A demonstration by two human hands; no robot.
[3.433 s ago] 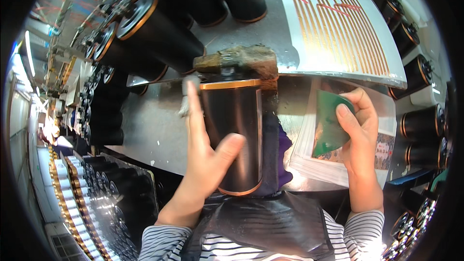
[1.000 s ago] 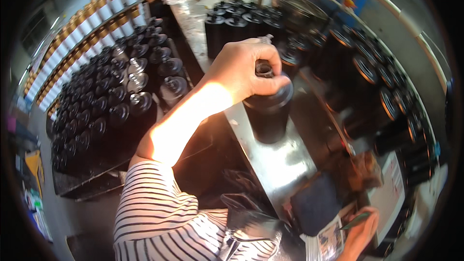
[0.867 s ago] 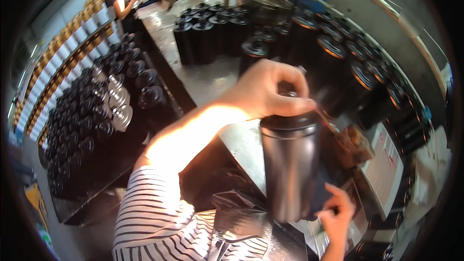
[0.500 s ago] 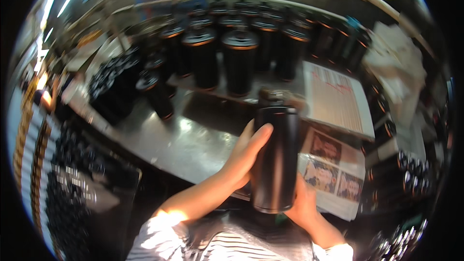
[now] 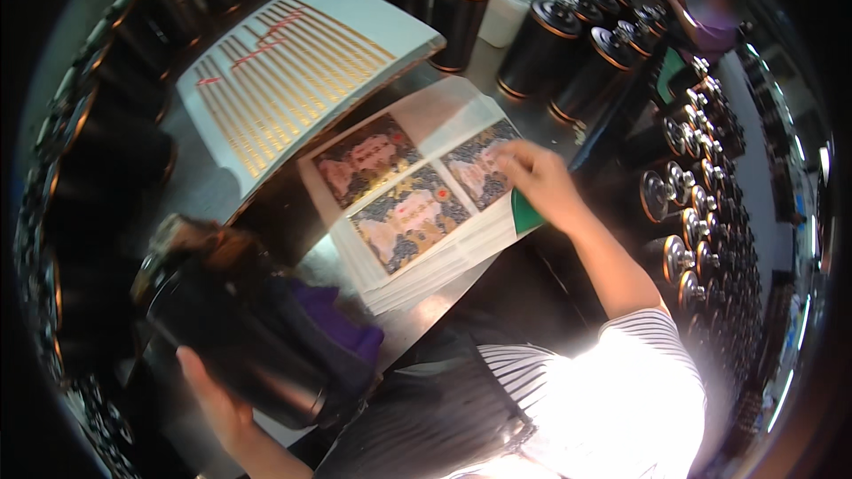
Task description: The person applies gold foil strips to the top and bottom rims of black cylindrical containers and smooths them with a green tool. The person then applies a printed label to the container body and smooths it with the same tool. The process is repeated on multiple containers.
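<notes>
At the lower left, my left hand [image 5: 217, 408] lies along the side of a tilted black cylindrical canister [image 5: 235, 328]. Its thumb shows, while the other fingers are hidden by the canister. My right hand [image 5: 543, 184] is over a stack of white sheets, fingertips closed together at the edge of a printed picture sheet [image 5: 479, 164] on top. Two more printed pictures of the same kind [image 5: 408, 220] lie beside it on the sheet stack [image 5: 404, 288]. A purple cloth [image 5: 333, 319] sits against the canister's right side.
A thick white stack with gold stripes and red marks [image 5: 288, 71] lies beyond the sheets. Black canisters [image 5: 461, 18] stand along the far side, others on the left. Rows of canisters with silvery knobs [image 5: 692, 239] fill the right. A person [image 5: 714, 22] is at the far right.
The view has swung to the right. My right hand has let go of the canister and reached the picture sheets; the canister has tilted and stays with my left hand.
</notes>
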